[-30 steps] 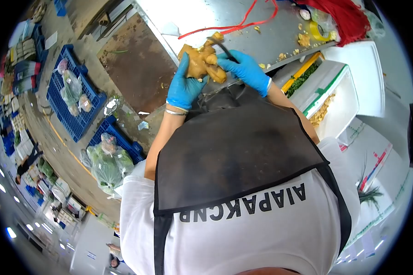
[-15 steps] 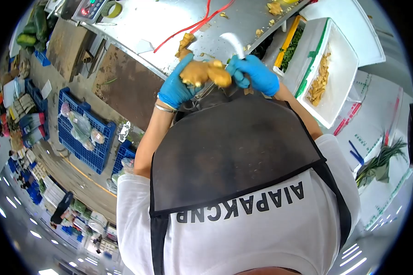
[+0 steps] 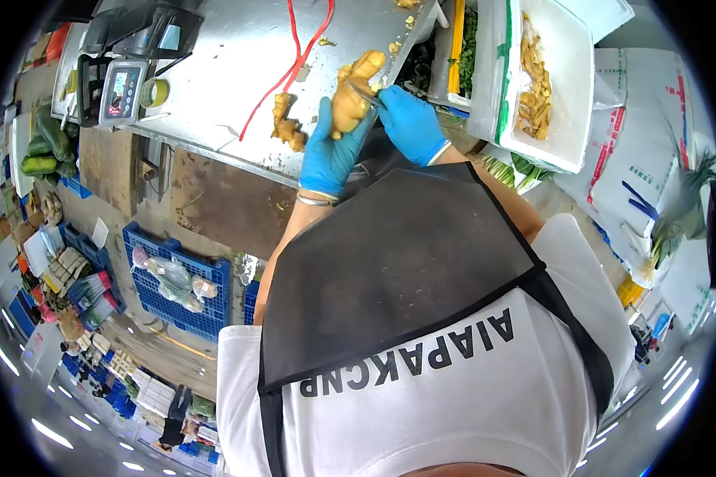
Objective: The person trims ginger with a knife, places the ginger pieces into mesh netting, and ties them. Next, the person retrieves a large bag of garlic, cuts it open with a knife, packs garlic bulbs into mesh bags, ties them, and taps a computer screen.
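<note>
My left hand (image 3: 330, 159), in a blue glove, is closed around a large knobbly piece of ginger (image 3: 350, 103) over the table's near edge. My right hand (image 3: 412, 123), also gloved in blue, grips a knife (image 3: 364, 95). Its blade lies against the right side of the ginger, and its handle is hidden in my fingers. A second ginger piece (image 3: 285, 126) rests on the metal table (image 3: 215, 75), just left of my left hand. Small ginger scraps (image 3: 394, 48) are scattered near the table's right edge.
Red cord (image 3: 298, 60) trails across the table. A digital scale (image 3: 122, 94) and a tape roll (image 3: 154, 93) stand at the left. To the right, a white foam box (image 3: 569, 103) holds ginger, beside a crate of greens (image 3: 468, 56). A blue pallet (image 3: 179, 298) lies on the floor.
The view has shifted, so the table shows more. The ginger in my left hand has turned upright, and the knife blade has come from raised and apart to against it.
</note>
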